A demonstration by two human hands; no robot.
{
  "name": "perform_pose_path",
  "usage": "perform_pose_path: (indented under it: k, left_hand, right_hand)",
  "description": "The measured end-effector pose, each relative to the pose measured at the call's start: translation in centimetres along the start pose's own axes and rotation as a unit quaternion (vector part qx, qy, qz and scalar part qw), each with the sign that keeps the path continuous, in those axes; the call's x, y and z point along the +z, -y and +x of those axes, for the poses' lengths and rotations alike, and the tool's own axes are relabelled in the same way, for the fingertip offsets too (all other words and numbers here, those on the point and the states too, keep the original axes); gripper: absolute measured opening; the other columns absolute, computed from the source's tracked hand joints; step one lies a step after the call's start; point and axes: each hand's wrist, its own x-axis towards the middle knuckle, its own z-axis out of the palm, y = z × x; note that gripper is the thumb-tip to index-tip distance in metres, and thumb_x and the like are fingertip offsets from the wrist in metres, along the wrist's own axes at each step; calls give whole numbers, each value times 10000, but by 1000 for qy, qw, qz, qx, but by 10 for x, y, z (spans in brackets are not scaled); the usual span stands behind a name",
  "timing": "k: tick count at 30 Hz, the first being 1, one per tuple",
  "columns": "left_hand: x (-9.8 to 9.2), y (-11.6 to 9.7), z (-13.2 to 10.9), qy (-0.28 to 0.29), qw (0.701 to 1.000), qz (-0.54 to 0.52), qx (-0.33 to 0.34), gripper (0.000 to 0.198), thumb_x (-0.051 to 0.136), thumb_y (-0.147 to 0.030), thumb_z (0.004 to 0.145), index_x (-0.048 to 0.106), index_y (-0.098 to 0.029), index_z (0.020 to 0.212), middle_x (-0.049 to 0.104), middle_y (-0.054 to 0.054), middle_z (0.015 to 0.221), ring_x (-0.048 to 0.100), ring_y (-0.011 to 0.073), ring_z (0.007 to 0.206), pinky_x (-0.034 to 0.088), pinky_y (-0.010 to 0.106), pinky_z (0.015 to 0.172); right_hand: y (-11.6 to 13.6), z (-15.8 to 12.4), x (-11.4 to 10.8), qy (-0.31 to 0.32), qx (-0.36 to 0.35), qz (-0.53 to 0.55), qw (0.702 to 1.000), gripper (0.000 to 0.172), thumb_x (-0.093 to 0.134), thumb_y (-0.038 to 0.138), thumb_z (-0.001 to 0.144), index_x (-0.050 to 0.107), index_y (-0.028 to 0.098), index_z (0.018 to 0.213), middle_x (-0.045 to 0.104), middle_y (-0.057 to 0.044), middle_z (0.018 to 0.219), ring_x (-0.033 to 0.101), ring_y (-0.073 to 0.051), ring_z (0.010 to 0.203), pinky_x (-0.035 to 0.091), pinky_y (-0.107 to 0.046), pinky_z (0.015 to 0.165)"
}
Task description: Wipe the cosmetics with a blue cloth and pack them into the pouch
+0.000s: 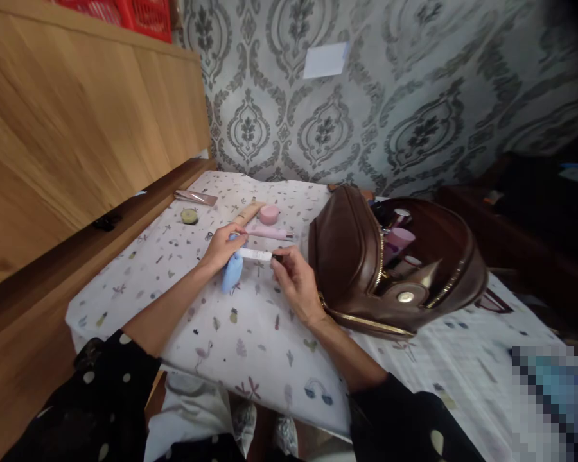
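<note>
My left hand is closed round a light blue cloth that hangs below its fingers. Out of the cloth sticks a slim white tube with small print. At the tube's dark end, my right hand pinches with thumb and fingers. Just beyond lie a pink tube, a beige tube and a round pink jar. To the right of my right hand stands a brown leather bag, unzipped, with several cosmetic items inside, among them a pink container.
A green-topped round item and a flat rose-coloured pack lie at the table's far left. A printed white cloth covers the table. Wooden furniture borders the left side, and a patterned wall rises behind.
</note>
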Motion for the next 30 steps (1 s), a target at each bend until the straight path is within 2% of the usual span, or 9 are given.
perform_pose_path:
  k: [3, 5, 7, 9, 14, 19, 24, 28, 30]
  left_hand:
    - [-2, -1, -1, -5, 1000, -15, 6, 266, 643, -416, 788, 637, -166, 880, 509, -49, 592, 414, 102, 515, 308, 232, 509]
    - [-2, -3, -2, -15, 1000, -11, 17, 279, 634, -431, 787, 638, -166, 873, 504, -46, 603, 423, 108, 544, 322, 231, 527]
    - [-2, -4, -2, -21, 999, 2, 28, 282, 625, -435, 789, 641, -166, 873, 526, -38, 631, 447, 115, 579, 338, 230, 546]
    - [-1, -5, -2, -25, 999, 17, 39, 278, 622, -432, 788, 643, -166, 866, 551, -31, 658, 470, 121, 605, 349, 229, 559]
    - [-3, -7, -2, -34, 999, 13, 35, 274, 612, -426, 788, 650, -164, 861, 557, -27, 671, 459, 118, 596, 350, 230, 556]
    - [-10, -10, -1, -56, 998, -5, 37, 233, 608, -395, 789, 636, -170, 838, 542, -37, 660, 446, 110, 583, 368, 228, 573]
    - [-7, -6, 0, -54, 998, 18, 40, 205, 606, -369, 796, 643, -171, 836, 546, -38, 645, 461, 116, 588, 360, 225, 565]
    - [-4, -4, -2, -40, 997, 25, 53, 221, 598, -374, 810, 655, -166, 857, 592, -21, 706, 482, 123, 625, 364, 224, 571]
    - [-4, -5, -2, -39, 998, 26, 52, 227, 596, -375, 814, 656, -162, 863, 595, -20, 710, 484, 122, 625, 369, 226, 579]
  right_hand:
    - [0, 1, -1, 14, -6, -5, 1000, 241, 571, 359, 906, 572, 208, 1094, 605, -45, 942, 612, -153, 780, 465, -254, 595]
    - [-1, 2, -1, 7, 8, 9, 1000, 418, 641, 374, 860, 531, 215, 1230, 590, -81, 1098, 639, -174, 864, 496, -266, 616]
    - [-3, 3, 0, -4, 34, 29, 999, 588, 701, 428, 820, 468, 229, 1322, 574, -91, 1148, 655, -187, 883, 510, -267, 598]
    - [-6, 4, 0, -12, 58, 50, 997, 642, 701, 521, 814, 449, 239, 1333, 589, -79, 1099, 666, -196, 857, 499, -255, 540]
    - [-16, 7, -2, -41, 103, 67, 992, 582, 678, 612, 797, 516, 223, 1198, 592, -42, 953, 686, -204, 784, 454, -229, 458]
    - [-19, 8, -3, -36, 89, 86, 992, 543, 717, 517, 790, 511, 232, 1204, 602, -38, 973, 691, -196, 777, 466, -230, 468]
    - [-17, 7, 0, -50, 61, 82, 993, 517, 730, 413, 783, 551, 253, 1241, 593, -44, 1019, 684, -176, 763, 451, -225, 468]
    - [-15, 6, 1, -54, 48, 61, 995, 309, 685, 431, 820, 636, 204, 1025, 609, -33, 886, 655, -159, 704, 428, -217, 462]
    - [-15, 6, 1, -57, 55, 57, 995, 286, 675, 439, 826, 625, 197, 970, 606, -23, 823, 644, -158, 680, 408, -211, 445]
